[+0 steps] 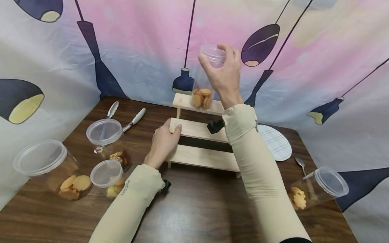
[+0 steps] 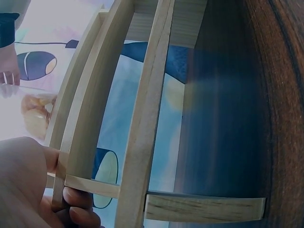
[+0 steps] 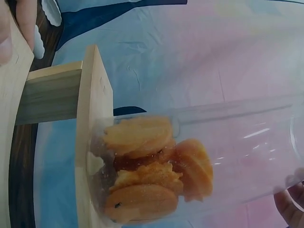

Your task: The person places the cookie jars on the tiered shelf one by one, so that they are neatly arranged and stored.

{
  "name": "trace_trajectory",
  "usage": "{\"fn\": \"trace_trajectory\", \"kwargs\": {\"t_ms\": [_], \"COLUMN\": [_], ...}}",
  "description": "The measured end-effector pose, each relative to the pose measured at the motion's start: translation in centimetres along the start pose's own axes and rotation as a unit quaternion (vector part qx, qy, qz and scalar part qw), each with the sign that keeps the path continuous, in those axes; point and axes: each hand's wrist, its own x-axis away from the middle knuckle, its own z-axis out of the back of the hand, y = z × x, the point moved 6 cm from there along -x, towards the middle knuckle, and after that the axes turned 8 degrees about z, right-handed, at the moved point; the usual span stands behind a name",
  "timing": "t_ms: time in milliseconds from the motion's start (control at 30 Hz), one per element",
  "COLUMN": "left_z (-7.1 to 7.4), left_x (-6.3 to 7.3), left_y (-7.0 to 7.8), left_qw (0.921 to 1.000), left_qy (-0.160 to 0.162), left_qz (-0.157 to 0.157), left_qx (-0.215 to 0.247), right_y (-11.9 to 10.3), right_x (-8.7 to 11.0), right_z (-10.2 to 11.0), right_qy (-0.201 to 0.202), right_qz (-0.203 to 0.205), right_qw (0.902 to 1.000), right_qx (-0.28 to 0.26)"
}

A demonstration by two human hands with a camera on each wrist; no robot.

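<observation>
My right hand (image 1: 223, 69) gripped a tall clear plastic jar (image 1: 200, 79) round its lidded top, thumb on one side and fingers on the other, spread about as wide as the lid itself. The jar stood at a slight tilt over the left part of the top tier of the three-tier wooden stand (image 1: 197, 130), its base right at the board; I could not tell whether the tier bore its weight. Golden cookies (image 1: 202, 98) lay heaped in its bottom. My left hand (image 1: 164, 141) held the left end of the stand's middle tier, thumb on top and fingers curled beneath. Small dark lettering (image 1: 125, 188) on my left cream sleeve (image 1: 130, 206) seemed to read "Lets Slim". My right forearm, in a matching sleeve (image 1: 258, 158), stretched up past the right part of the stand, while my left forearm lay low in front of the stand, toward its left. Left of the stand were tongs (image 1: 138, 116) and three lidded clear jars of cookies (image 1: 104, 133); right of it were a white grid-lined mat (image 1: 275, 143), a spoon (image 1: 300, 162) and another lidded cookie jar (image 1: 317, 187).
</observation>
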Motion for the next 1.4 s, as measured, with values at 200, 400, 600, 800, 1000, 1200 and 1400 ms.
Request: {"fn": "trace_trajectory", "kwargs": {"t_ms": [200,400,600,800,1000,1200,1400], "left_z": [0.1,0.0,-0.2,-0.2,0.1,0.4,0.6], "left_x": [0.0,0.0,0.2,0.2,-0.1,-0.3,-0.4], "left_y": [-0.1,-0.2,-0.1,0.0,-0.5,-1.0,-1.3], "left_qw": [1.0,1.0,0.9999,0.9999,0.9999,1.0,0.9998], "left_qy": [0.001,0.005,0.009,0.002,0.002,0.001,0.013], "left_qz": [0.0,-0.004,-0.014,-0.013,-0.013,-0.007,-0.012], "left_qx": [-0.003,-0.002,-0.002,0.0,-0.002,-0.004,-0.005], "right_y": [-0.1,-0.1,0.1,0.1,-0.1,-0.7,-0.5], "right_x": [0.1,0.1,0.3,0.3,0.4,0.9,2.5], "right_z": [-0.3,-0.3,-0.1,0.2,0.1,0.9,4.1], "right_qy": [-0.017,-0.025,-0.032,-0.044,-0.092,-0.102,-0.088], "right_qz": [-0.014,-0.018,-0.024,-0.027,-0.049,-0.037,-0.024], "right_qw": [0.9997,0.9993,0.9988,0.9977,0.9926,0.992,0.9933], "right_qx": [0.012,0.019,0.027,0.043,0.063,0.066,0.07]}}
